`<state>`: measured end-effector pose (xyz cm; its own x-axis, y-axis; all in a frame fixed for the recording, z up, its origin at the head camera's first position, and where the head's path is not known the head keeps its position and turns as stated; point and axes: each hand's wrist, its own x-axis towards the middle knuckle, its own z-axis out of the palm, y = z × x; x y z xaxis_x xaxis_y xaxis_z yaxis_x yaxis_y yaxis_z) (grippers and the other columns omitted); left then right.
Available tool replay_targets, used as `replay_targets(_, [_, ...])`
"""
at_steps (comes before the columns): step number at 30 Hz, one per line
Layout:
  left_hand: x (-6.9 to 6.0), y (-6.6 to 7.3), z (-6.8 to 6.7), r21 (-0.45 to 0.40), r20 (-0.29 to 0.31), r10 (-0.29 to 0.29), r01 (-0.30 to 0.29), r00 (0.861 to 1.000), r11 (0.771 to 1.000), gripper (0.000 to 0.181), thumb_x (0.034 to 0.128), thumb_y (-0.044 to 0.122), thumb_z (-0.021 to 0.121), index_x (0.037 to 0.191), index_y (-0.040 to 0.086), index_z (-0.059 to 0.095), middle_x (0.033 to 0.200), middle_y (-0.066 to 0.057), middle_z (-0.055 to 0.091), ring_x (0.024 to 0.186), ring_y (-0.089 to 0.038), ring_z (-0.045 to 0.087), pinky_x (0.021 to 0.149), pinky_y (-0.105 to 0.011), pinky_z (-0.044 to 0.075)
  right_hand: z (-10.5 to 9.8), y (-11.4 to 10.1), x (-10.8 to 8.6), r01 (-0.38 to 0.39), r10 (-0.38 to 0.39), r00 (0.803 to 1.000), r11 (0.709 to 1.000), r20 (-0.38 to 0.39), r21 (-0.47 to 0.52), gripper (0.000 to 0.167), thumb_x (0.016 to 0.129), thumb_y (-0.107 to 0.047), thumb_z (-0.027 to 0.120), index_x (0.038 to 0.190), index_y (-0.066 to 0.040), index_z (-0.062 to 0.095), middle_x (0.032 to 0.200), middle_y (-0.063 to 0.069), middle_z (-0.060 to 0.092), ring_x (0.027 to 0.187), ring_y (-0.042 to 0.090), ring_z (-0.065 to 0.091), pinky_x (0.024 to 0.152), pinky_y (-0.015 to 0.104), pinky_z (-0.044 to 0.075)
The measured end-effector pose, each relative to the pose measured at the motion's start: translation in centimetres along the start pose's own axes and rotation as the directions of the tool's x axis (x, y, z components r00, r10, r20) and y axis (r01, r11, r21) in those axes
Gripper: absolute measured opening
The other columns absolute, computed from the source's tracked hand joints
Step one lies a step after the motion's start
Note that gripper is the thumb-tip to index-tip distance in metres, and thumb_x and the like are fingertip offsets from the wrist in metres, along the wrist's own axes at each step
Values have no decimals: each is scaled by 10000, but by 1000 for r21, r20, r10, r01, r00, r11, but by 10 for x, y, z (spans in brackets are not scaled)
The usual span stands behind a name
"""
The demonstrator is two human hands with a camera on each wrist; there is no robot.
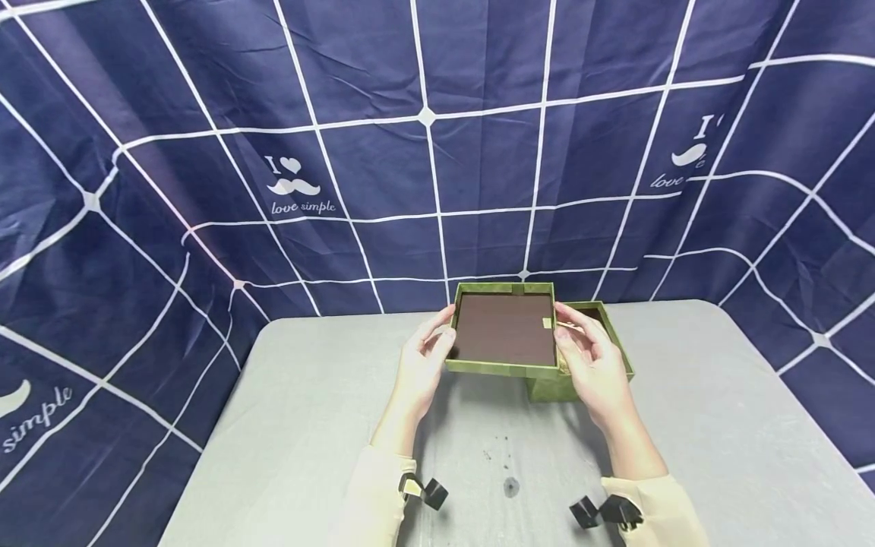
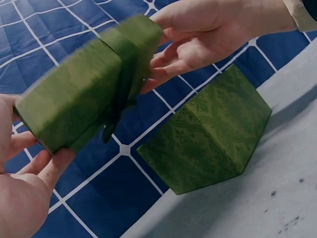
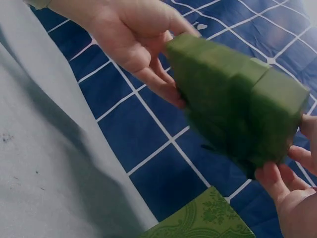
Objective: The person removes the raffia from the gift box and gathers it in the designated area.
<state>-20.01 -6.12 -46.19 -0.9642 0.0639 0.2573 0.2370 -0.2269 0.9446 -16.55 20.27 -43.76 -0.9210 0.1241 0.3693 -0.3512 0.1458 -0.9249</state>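
Note:
A shallow green box lid [image 1: 506, 328] is held up with its dark brown inside facing the head camera. My left hand [image 1: 418, 372] grips its left side, thumb near the rim. On the opposite side my right hand [image 1: 596, 368] pinches the right edge. A dark green ribbon [image 2: 121, 94] wraps the lid's outside, its loose ends hanging below. Behind the right hand, the matching green patterned box [image 1: 552, 390] stands on the table, uncovered. The lid and right hand hide most of its inside; something gold-coloured shows there, too covered to identify.
Pale grey cloth covers the table [image 1: 307, 425], with dark spots [image 1: 511, 487] near the front middle. A navy curtain [image 1: 383, 167] with white grid lines rises behind the table and along both sides.

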Motion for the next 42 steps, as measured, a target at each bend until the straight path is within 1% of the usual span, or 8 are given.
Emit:
replay_targets(6, [1,-3,1,-16,-29,-6,6,1000,1000,504,1044,35,672,1538,-24,587,1458,-226,629,1169,-119,677,1067,-240,504,1,0,-1,4,-5,1000,996,14,91,456,1093,-3,617,1543,50,567,1391,8,637,1257,55,646,1081,146,469])
replay_targets(14, [3,-1,-2,22,-26,5,-4,1000,1000,498,1071,97,663,1565,75,605,1241,-175,719,1106,-136,653,1032,-246,495,-1,0,-1,-32,28,999,996,46,86,488,1096,-37,636,1578,-24,568,1333,-50,697,1222,61,652,1027,143,500])
replay_targets(17, [3,1,-6,-4,-8,-22,22,1000,1000,481,1099,152,639,1579,122,602,1325,-142,728,1159,-136,662,1042,-261,500,-1,-1,-1,-50,43,997,994,68,101,507,1095,-37,637,1595,-46,554,1323,-21,691,1177,67,665,967,152,534])
replay_targets(22, [4,3,-13,-61,47,-54,57,997,997,466,1133,191,599,1590,103,583,1523,-133,652,1241,-168,697,1069,-337,541,0,-2,-3,-65,55,994,992,92,105,526,1097,-42,635,1613,-82,543,1348,14,658,1116,70,684,892,176,564])
replay_targets(30, [6,5,-26,-29,37,-44,45,998,999,450,1113,111,623,1560,58,605,1288,-208,747,1028,-153,754,909,-309,612,9,-1,-5,-41,36,992,999,122,34,557,1089,2,621,1631,-63,506,1390,116,590,1055,38,675,853,167,557])
replay_targets(35, [7,5,-33,-19,3,-53,53,999,998,442,1097,80,632,1534,16,613,1162,-86,769,969,-122,737,882,-285,605,25,0,-7,-39,38,996,999,77,14,531,1088,14,617,1608,-29,524,1495,199,586,1096,-2,678,933,137,533])
replay_targets(39, [8,3,-40,-15,-27,-69,69,997,998,438,1096,73,628,1530,14,615,1078,2,752,929,-101,716,849,-264,594,38,1,-12,-60,60,997,998,40,-4,505,1094,-14,625,1593,-43,552,1495,231,613,1102,-36,665,982,116,502])
replay_targets(42, [8,3,-46,9,-55,-62,63,997,998,436,1094,79,634,1528,42,628,1078,12,753,931,-99,708,824,-246,578,45,3,-14,-71,73,995,997,69,-31,516,1110,-53,615,1619,-83,532,1555,210,586,1252,26,626,1055,111,456])
